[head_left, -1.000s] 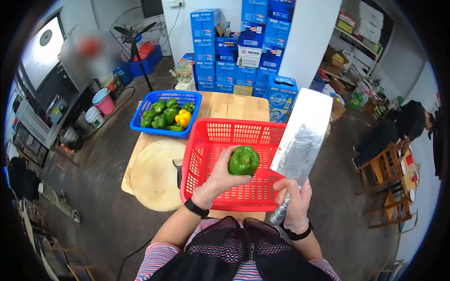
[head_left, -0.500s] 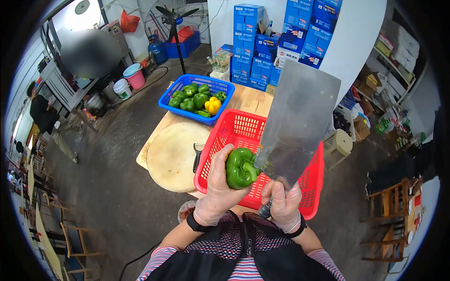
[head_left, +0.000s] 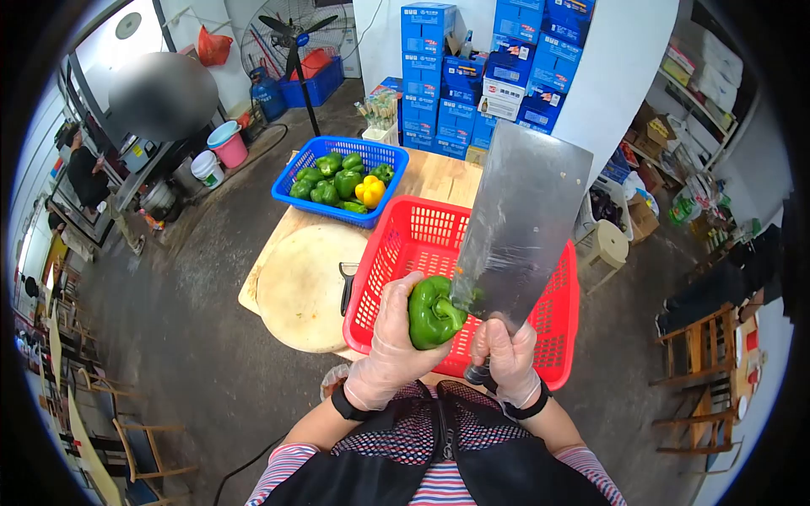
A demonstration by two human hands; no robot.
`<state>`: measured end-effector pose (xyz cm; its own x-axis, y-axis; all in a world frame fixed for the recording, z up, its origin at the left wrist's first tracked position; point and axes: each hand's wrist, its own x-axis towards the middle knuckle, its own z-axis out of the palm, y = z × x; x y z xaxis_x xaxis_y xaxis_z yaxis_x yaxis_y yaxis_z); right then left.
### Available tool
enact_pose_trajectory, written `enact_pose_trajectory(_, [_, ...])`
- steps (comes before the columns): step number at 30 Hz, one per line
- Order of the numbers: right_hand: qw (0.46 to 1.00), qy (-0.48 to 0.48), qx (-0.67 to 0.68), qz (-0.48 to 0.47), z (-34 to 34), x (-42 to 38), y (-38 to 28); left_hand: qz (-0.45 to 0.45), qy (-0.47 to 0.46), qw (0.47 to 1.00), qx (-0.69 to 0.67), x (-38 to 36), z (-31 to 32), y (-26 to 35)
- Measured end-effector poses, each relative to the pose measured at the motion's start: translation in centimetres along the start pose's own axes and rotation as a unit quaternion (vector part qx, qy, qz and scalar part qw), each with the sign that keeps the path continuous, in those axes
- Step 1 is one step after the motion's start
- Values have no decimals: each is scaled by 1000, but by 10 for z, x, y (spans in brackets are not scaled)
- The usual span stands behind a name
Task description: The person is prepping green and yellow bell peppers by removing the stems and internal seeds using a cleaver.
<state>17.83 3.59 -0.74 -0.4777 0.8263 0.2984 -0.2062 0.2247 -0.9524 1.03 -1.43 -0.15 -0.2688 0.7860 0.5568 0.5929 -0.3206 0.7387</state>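
In a clear plastic glove, my left hand [head_left: 388, 350] is closed round a green bell pepper [head_left: 430, 316], its stem turned to the right. My right hand [head_left: 508, 358], gloved too, grips the dark handle of a cleaver [head_left: 531, 215]. The broad blade stands up and its lower left corner is at the pepper beside the stem; whether it has cut in is hard to see. Both hands are over the near part of a red plastic basket [head_left: 553, 363].
Left of the basket are a round cutting board [head_left: 304, 287] and a peeler [head_left: 347, 287]. Behind it, a blue basket [head_left: 283, 194] holds several green peppers and a yellow pepper [head_left: 370, 192]. A stool [head_left: 603, 249] stands at right, stacked blue boxes [head_left: 426, 72] behind. A person [head_left: 89, 173] is far left.
The cleaver and pepper have come slightly lower, with the blade's corner now closer in beside the stem. The camera view has shifted a little; both hands keep their hold.
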Motion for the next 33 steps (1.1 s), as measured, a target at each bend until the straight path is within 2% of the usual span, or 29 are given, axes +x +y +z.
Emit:
enact_pose_trajectory(3, [997, -3, 69, 27, -5, 0, 5, -11, -30, 999, -10, 0, -1, -1])
enact_pose_trajectory(10, [999, -31, -28, -3, -7, 1, 5, -48, -57, 996, -37, -3, 1, -4])
enact_pose_trajectory(12, [998, -41, -44, -10, -9, 3, 7, -99, -107, 984, -100, -4, 0, -10])
enact_pose_trajectory(14, [996, -48, 64, 28, -10, 5, 8, -122, -122, 973, -154, -2, -2, -10])
enact_pose_trajectory(15, [996, -48, 64, 27, -9, 5, 9, -143, -138, 958, -208, -1, -3, -10])
enact_pose_trajectory(18, [989, -16, 134, 62, -3, 1, 12, -169, -154, 944, -238, 2, -5, -11])
enact_pose_trajectory(19, [995, 5, 87, 45, 1, -2, 12, -168, -152, 944, -239, 1, -4, -11])
enact_pose_trajectory(21, [998, 29, 41, 27, 8, -3, 11, -54, -68, 995, -39, -3, 1, -9])
enact_pose_trajectory(24, [987, 11, -126, -94, 7, -1, 12, -57, -89, 993, -55, -3, -2, 2])
enact_pose_trajectory(29, [998, -19, -48, -42, 3, 4, 7, -32, -125, 989, -79, 6, -6, -6])
enact_pose_trajectory(31, [1000, 1, -10, -3, 6, 4, 2, -108, -158, 964, -183, 7, -7, -8])
enact_pose_trajectory(32, [1000, 0, -9, -3, 9, 3, -2, -108, -157, 965, -182, 8, -9, -9])
enact_pose_trajectory(33, [1000, 14, -18, -2, 14, 4, -9, -119, -150, 949, -250, 10, -10, -10])
